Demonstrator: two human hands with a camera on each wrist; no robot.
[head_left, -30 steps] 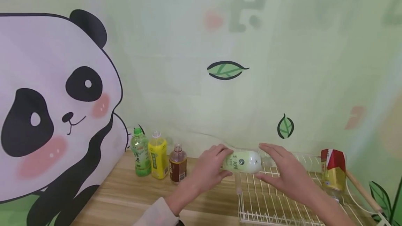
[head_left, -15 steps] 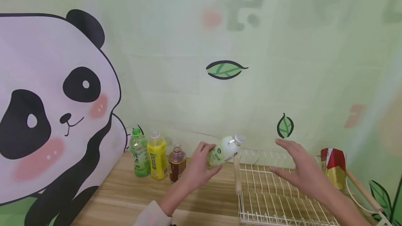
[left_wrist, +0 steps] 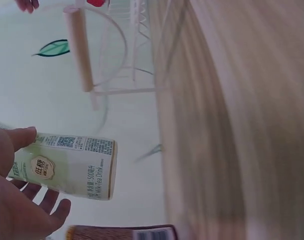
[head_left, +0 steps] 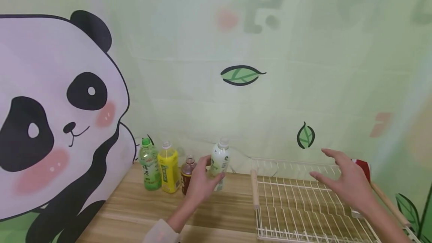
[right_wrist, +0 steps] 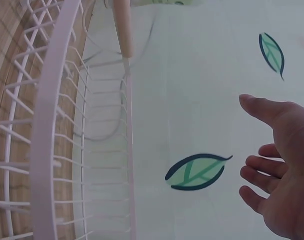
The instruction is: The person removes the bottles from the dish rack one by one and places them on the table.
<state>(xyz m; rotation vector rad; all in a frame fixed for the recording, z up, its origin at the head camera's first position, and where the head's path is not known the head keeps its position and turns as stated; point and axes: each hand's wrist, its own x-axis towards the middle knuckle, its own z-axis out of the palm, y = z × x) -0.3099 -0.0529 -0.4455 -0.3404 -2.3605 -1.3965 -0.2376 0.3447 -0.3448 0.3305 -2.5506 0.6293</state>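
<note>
My left hand (head_left: 201, 181) grips a pale green and white milk tea bottle (head_left: 220, 157), its thumb and fingers around the label. The bottle stands upright in the hand, just right of a dark brown drink bottle (head_left: 186, 173). In the left wrist view the milk tea bottle (left_wrist: 77, 167) has its base a little short of the wooden surface. My right hand (head_left: 349, 185) is over the right part of a white wire rack (head_left: 293, 201), thumb and fingers spread apart. Nothing lies between those fingers in the right wrist view, where the hand (right_wrist: 286, 165) shows beside the rack.
Left of the brown bottle stand a yellow bottle (head_left: 170, 168) and a green-capped bottle (head_left: 150, 168). A red package (head_left: 363, 168), partly hidden by my right hand, is at the rack's right end. Wooden handles (head_left: 255, 189) stand at the rack's sides. A printed cloth wall (head_left: 189, 96) closes off the back.
My left hand has carried the milk tea bottle left, away from the rack, and turned it from lying sideways to upright. My right hand has moved away to the right.
</note>
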